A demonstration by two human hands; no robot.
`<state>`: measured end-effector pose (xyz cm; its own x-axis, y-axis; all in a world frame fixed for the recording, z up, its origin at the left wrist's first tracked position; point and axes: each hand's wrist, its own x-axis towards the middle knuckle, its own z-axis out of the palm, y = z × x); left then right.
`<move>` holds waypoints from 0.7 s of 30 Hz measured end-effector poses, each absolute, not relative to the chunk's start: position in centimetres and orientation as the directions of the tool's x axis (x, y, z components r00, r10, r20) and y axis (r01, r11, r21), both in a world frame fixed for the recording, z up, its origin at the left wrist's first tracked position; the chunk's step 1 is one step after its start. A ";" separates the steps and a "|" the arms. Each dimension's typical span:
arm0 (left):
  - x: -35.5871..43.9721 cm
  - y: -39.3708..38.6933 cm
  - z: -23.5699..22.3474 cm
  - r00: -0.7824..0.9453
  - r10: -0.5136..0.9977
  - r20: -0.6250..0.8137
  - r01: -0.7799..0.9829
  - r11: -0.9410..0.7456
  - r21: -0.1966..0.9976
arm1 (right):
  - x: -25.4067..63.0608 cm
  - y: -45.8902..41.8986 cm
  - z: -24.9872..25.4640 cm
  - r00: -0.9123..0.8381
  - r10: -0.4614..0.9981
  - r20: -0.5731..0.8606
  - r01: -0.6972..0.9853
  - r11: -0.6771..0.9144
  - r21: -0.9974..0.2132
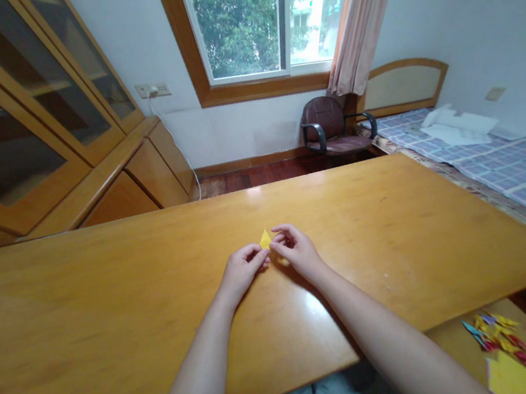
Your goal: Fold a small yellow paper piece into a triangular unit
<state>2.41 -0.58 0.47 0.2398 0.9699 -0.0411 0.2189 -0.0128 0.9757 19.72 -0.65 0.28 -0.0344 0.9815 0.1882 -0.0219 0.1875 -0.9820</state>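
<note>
A small piece of folded yellow paper (266,239) with a pointed top is held between my two hands, just above the wooden table (113,316). My left hand (244,265) pinches its lower left edge, thumb against the curled fingers. On the other side, my right hand (295,246) has its thumb and fingertips at the paper's right edge, with the forefinger arched over. The fingers hide part of the paper's lower edge.
At the lower right, a lower surface (452,337) carries a pile of small colourful folded papers (500,333) and yellow paper sheets (511,376). Beyond the table stand a maroon armchair (325,116), a bed (508,169) and a glass-door cabinet (85,150).
</note>
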 end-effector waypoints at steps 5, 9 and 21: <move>2.4 -0.6 0.5 0.238 0.971 -0.035 0.232 -0.022 0.972 | 19.8 -0.7 0.3 -0.040 0.982 0.185 -0.029 0.184 -0.982; 2.4 -0.6 0.5 0.240 0.971 -0.026 0.240 -0.033 0.970 | 19.8 -0.7 0.2 -0.037 0.982 0.186 -0.031 0.185 -0.982; 2.4 -0.6 0.5 0.238 0.970 -0.041 0.217 -0.012 0.976 | 19.8 -0.6 0.1 -0.041 0.981 0.187 -0.032 0.186 -0.982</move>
